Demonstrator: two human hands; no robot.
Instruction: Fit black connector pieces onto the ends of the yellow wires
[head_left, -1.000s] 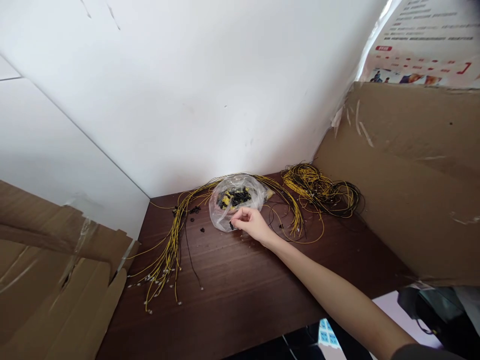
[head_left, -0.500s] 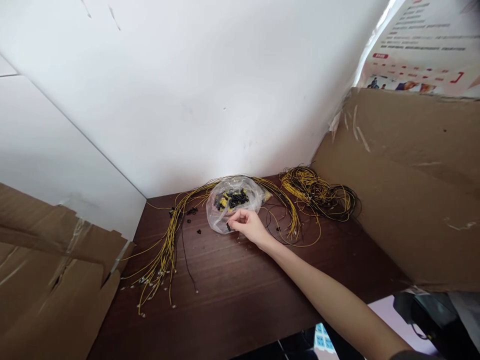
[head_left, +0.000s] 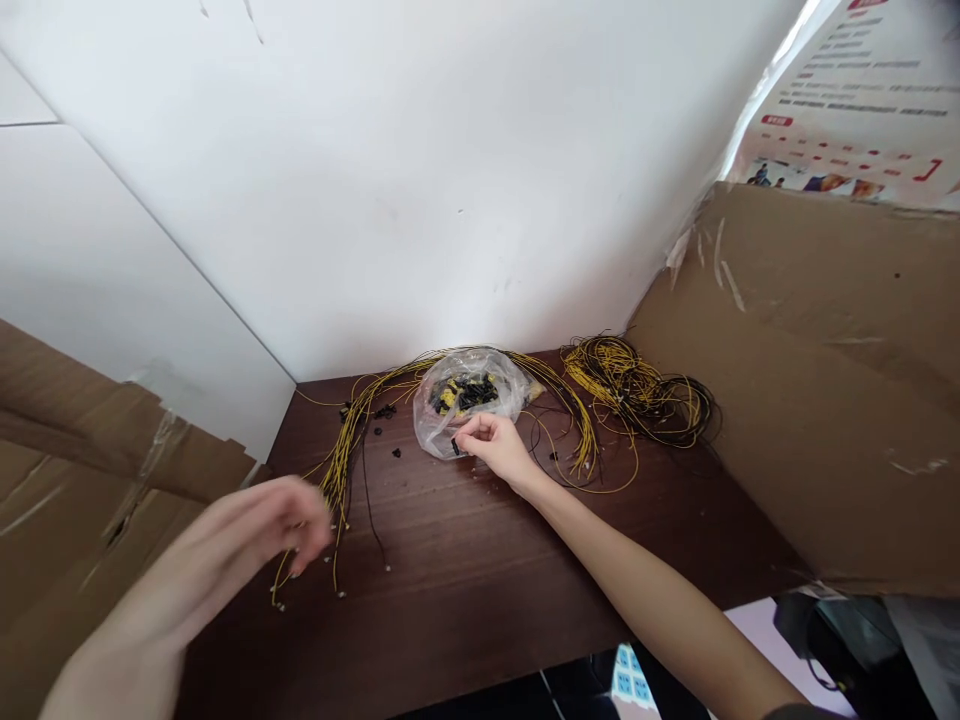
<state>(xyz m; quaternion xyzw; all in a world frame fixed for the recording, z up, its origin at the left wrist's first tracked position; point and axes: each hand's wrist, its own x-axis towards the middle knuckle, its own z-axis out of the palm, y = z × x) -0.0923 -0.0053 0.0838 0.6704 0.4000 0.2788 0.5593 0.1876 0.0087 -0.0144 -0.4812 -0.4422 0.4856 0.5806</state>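
The right hand [head_left: 496,448] pinches a small black piece [head_left: 455,447] in a closed grip at the plastic bag [head_left: 466,400] on the tabletop [head_left: 480,560]; the blurred left hand [head_left: 247,535], fingers loosely open, hovers over yellow wires [head_left: 341,470]

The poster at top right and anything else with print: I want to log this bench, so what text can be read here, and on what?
Poster: rows of dark print, red marks and a small picture strip, all too small and blurred to read.
Plastic bag, cardboard panel, wire bundles: no visible text.
Nothing legible anywhere.
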